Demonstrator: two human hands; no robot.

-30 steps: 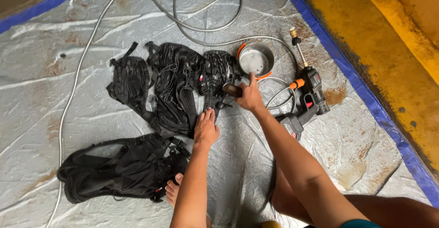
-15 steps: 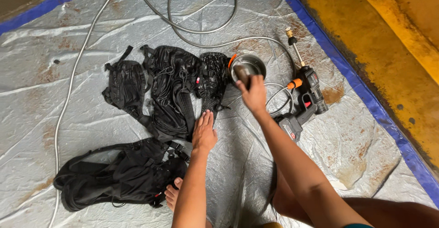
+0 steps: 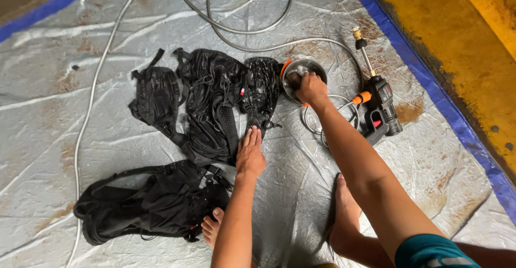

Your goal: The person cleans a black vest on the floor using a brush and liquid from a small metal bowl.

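My right hand (image 3: 312,89) reaches into a round metal bowl (image 3: 317,66) with an orange rim, fingers curled around a small brown object whose kind I cannot tell. My left hand (image 3: 251,152) lies flat, palm down, on the grey tarp (image 3: 80,117), its fingers touching the edge of a wet black backpack (image 3: 212,104) spread open in the middle. A smaller black bag piece (image 3: 156,96) lies to the backpack's left. A second black backpack (image 3: 145,203) sits crumpled near my bare left foot (image 3: 211,229).
A black and orange spray gun (image 3: 380,109) with a brass nozzle lies right of the bowl, with a coiled grey hose (image 3: 242,29) looping behind. A thin white hose (image 3: 88,117) runs down the left. A blue tarp border (image 3: 430,85) meets yellow floor (image 3: 457,37).
My right hand moved from the backpack's top edge over to the bowl and down into it. The left hand stayed flat in the same spot.
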